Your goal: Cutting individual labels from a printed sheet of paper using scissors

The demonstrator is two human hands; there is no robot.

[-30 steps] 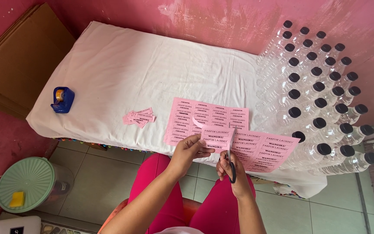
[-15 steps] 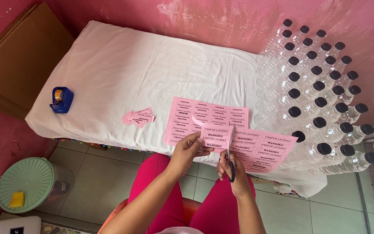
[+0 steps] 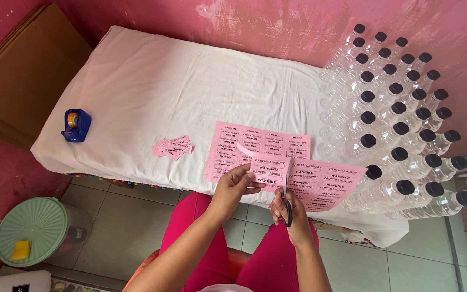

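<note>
Centrally, a pink label sheet (image 3: 320, 184) is held over the near edge of the white-covered surface (image 3: 152, 92), its left strip (image 3: 268, 172) pinched by the left hand (image 3: 233, 189), fingers clamped on the paper. Scissors (image 3: 286, 200) are gripped in the right hand (image 3: 293, 216), blades set into the sheet. Another sheet (image 3: 260, 143) lies flat behind; cut labels (image 3: 173, 146) and a blue tape dispenser (image 3: 76, 125) lie left, capped bottles (image 3: 401, 113) right.

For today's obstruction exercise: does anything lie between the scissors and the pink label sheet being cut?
Nothing visible does. The scissors in the right hand already meet the pink label sheet, whose cut strip the left hand pinches.
</note>
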